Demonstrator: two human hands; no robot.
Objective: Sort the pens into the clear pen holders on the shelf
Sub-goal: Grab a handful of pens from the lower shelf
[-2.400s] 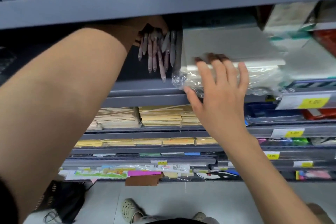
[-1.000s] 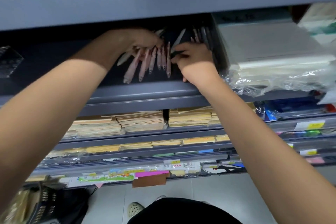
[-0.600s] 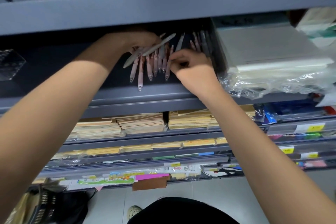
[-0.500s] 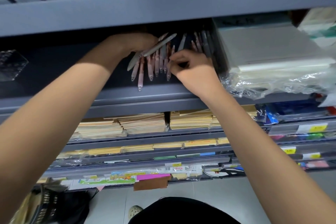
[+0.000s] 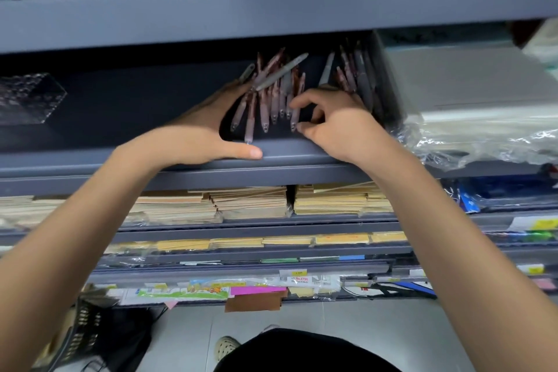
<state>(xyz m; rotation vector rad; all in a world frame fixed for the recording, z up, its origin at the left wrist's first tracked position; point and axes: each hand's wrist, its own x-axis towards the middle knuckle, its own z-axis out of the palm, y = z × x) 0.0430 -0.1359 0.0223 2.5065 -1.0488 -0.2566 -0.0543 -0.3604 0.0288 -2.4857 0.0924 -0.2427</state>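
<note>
Pens (image 5: 273, 90), slim pinkish and grey barrels, lie fanned in a loose heap on the dark metal shelf (image 5: 120, 157), upper centre of frame. Left grip (image 5: 208, 127) spread flat beside them; right grip (image 5: 335, 121) curled, pinching one pen.

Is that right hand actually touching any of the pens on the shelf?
Touching. In the head view the right hand pinches one pen between forefinger and thumb near its lower end, with no gap showing.

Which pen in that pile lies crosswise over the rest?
The long grey pen on top, slanting across; the pinkish-brown pens beneath lie roughly side by side.
</note>
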